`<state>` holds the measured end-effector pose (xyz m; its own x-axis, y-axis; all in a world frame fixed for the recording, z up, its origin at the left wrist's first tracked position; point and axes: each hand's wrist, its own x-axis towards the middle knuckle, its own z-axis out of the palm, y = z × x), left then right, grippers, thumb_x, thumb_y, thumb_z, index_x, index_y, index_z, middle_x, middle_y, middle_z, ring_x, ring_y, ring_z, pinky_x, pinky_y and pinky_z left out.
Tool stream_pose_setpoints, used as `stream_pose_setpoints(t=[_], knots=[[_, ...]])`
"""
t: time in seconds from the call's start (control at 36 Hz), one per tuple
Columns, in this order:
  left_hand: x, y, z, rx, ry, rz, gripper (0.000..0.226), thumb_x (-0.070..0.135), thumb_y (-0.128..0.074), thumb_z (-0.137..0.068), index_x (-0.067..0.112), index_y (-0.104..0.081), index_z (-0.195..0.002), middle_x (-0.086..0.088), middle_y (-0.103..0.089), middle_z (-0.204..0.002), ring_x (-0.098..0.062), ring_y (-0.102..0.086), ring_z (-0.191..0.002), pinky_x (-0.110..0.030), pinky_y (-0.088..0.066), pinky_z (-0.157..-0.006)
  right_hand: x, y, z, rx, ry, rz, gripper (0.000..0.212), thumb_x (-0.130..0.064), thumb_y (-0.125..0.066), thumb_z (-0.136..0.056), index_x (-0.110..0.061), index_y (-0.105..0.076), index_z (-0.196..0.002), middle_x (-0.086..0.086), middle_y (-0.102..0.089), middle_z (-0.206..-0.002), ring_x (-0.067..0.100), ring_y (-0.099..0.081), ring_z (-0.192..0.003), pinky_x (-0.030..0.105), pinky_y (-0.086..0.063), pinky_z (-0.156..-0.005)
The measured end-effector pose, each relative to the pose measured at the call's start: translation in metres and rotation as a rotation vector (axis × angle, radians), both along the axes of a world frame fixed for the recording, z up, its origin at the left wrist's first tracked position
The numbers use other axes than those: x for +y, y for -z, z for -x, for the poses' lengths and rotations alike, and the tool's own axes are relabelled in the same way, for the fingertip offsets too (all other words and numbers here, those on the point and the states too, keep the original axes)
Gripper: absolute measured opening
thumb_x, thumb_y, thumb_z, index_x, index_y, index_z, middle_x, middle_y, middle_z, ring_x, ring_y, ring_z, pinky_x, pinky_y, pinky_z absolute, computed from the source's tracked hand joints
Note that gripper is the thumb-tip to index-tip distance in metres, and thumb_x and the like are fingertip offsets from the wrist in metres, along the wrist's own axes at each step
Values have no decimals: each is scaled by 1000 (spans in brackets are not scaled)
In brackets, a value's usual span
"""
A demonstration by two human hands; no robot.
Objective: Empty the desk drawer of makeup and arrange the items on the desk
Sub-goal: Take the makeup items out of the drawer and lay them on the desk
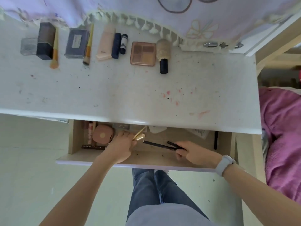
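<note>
Head view, left to right: inside the open drawer (76, 137) lies a pink compact (102, 136), likely light, rigid and slick, best pinched by its edges. Beside it the left hand (121, 147) grips a thin gold-tipped brush (139, 134). The right hand (194, 154) clasps slim black pencils (160, 145), probably light and prone to rolling. Earlier items line the surface (130, 92).

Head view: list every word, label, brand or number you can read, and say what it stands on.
None can be read.
Dark box: a pale label, print too blurred.
Pink tube: a small dark mark near its lower end, too small.
Black-and-white tube: a pattern, no legible letters.
Brown stick in the drawer: pale lettering along it, blurred.
Printed packet at the drawer's back: markings unreadable.
</note>
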<state>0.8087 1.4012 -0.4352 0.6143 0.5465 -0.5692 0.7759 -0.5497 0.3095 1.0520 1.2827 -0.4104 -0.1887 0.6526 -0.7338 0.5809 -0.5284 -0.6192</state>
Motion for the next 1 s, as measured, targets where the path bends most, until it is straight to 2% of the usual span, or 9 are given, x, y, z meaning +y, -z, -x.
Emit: stream_pose_setpoints(t=[0.08,0.17,0.31,0.42,0.53,0.61,0.75,0.86,1.0], knots=[[-2,-27,-1,-112,-155,136,18,23,-33,-100,13,-45,-109,-3,-55,-88,-24,-54,-80,-34,-39,-67,2,-20,-4,129,137,-45,20,-12,-41,-97,-9,-61,-99,-10,-61,-72,8,-52,-69,18,-41,-70],[-9,-49,-5,-77,-85,197,16,26,-29,-101,16,-41,-97,5,-48,-72,-13,-46,-62,-27,-34,-55,15,-41,-8,306,356,-150,22,-1,-36,-97,-12,-55,-101,-5,-64,-76,10,-61,-76,20,-47,-73],[-1,-72,-12,-111,-156,404,22,30,-29,-102,18,-43,-89,5,-49,-76,-13,-44,-66,-27,-35,-63,42,-67,-17,437,699,-359,27,7,-30,-96,-12,-46,-86,5,-51,-74,16,-48,-63,26,-40,-60],[15,-94,-32,-495,-373,525,20,27,-31,-101,20,-49,-105,2,-47,-76,-15,-42,-67,-27,-38,-64,67,-72,-22,387,887,-526,16,-2,-42,-94,-14,-44,-84,2,-37,-64,17,-29,-55,26,-28,-51],[36,-103,-65,-864,-527,350,17,8,-26,-101,14,-42,-104,-4,-45,-80,-9,-43,-70,-14,-40,-69,94,-74,-17,222,1016,-689,32,-21,-50,-95,-15,-35,-68,8,-30,-59,20,-26,-53,33,-25,-52],[51,-100,-86,-987,-601,200,20,4,-25,-100,21,-35,-95,-1,-42,-86,-10,-41,-74,-12,-39,-72,113,-77,-10,133,1110,-788,40,-24,-43,-98,-14,-33,-61,5,-34,-53,13,-34,-49,23,-31,-51],[65,-89,-106,-1063,-654,45,21,9,-27,-99,26,-27,-85,3,-35,-81,-8,-33,-69,-16,-36,-64,133,-67,0,96,1077,-887,32,-23,-34,-99,-19,-44,-69,-2,-50,-66,14,-47,-65,28,-40,-64],[69,-77,-112,-1077,-737,4,29,5,-31,-98,25,-23,-80,0,-30,-72,-4,-26,-57,-20,-28,-53,139,-48,4,48,1045,-857,29,-15,-36,-100,-21,-47,-73,-5,-54,-71,5,-52,-68,28,-46,-74],[75,-61,-108,-1073,-782,-173,26,13,-41,-97,32,-28,-85,8,-31,-69,-8,-29,-56,-16,-28,-53,141,-42,8,60,1037,-834,25,-11,-39,-98,-23,-48,-78,-3,-55,-70,-5,-53,-63,8,-44,-63]])
